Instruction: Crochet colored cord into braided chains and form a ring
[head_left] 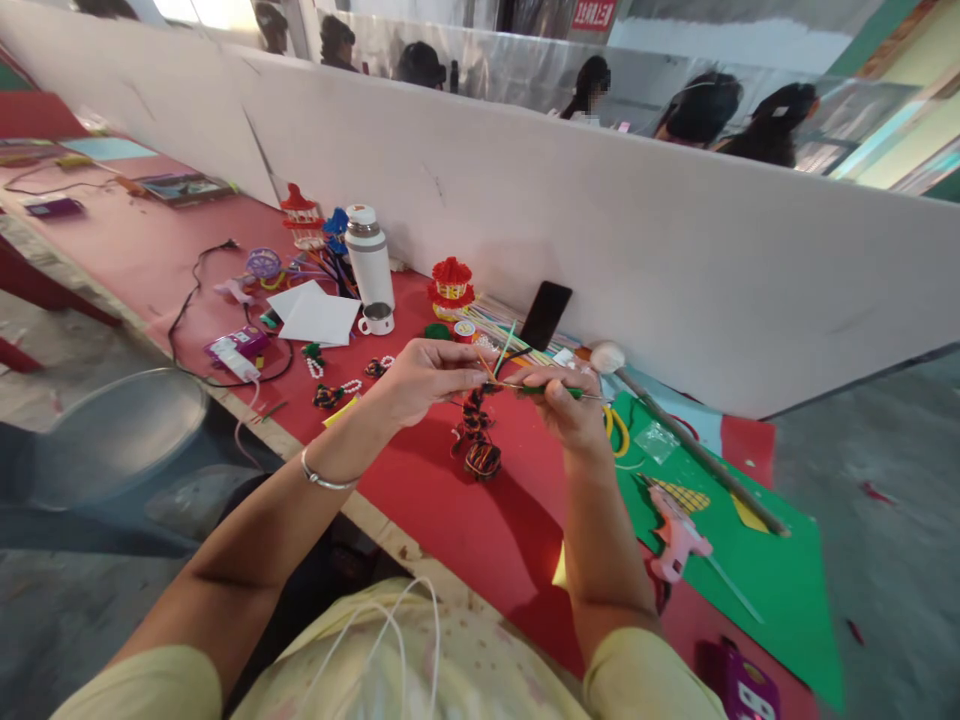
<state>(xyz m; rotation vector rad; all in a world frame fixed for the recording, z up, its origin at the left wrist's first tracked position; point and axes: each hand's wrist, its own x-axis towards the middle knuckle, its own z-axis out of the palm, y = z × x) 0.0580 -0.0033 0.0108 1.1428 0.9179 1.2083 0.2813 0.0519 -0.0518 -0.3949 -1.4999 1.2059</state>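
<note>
My left hand (431,378) is closed in a pinch on thin dark and orange yarn. Facing it, my right hand (568,408) grips a slim crochet hook (534,388) with a green handle. Its thin shaft reaches toward the left fingertips, where the yarn meets it. Under the hands hangs or lies a dark, multicoloured yarn strip (475,415); I cannot tell which. A small wound ball of the same yarn (482,460) rests on the red table (442,510). A pale green stick (506,345) shows behind the fingers.
A white thermos (369,262), metal cup (377,319), red beaded lantern (451,287) and black phone (546,312) stand toward the white partition (637,250). At right, a pink glue gun (675,535) and long stick (701,455) lie on green sheet (795,590). Cords run at left.
</note>
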